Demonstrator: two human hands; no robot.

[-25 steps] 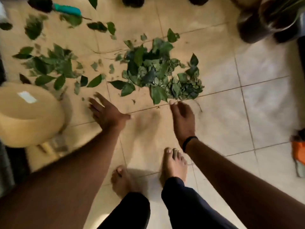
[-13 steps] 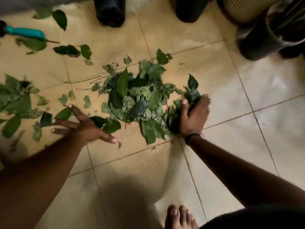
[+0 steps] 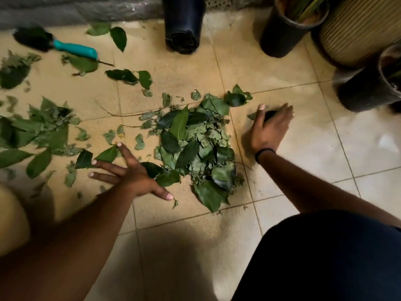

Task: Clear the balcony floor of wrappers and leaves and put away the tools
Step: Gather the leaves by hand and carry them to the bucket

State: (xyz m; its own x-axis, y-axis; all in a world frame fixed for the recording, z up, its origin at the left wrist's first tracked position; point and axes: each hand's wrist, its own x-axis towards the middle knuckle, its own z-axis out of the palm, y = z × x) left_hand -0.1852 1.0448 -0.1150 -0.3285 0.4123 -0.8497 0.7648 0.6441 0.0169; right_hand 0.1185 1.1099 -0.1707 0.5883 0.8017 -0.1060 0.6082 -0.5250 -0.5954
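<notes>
A heap of green leaves (image 3: 195, 146) lies on the beige tiled floor (image 3: 293, 174) in the middle of the view. More leaves (image 3: 43, 135) are scattered to the left. My left hand (image 3: 130, 172) lies flat on the floor with fingers spread, touching loose leaves at the heap's left edge. My right hand (image 3: 269, 129) rests on the tiles to the right of the heap, fingers over a dark leaf (image 3: 269, 115); the grip is not plain. A hand tool with a teal handle (image 3: 76, 49) and a dark head lies at the far left.
A black pot (image 3: 184, 22) stands at the back centre. Two more black pots (image 3: 284, 31) (image 3: 368, 88) and a ribbed beige planter (image 3: 358, 29) stand at the back right. A beige rounded container (image 3: 10, 218) sits at the left edge. My knee fills the lower right.
My right hand has moved off the heap's right edge to the tiles further right. My left hand has slid right, closer to the heap. The view has dropped lower.
</notes>
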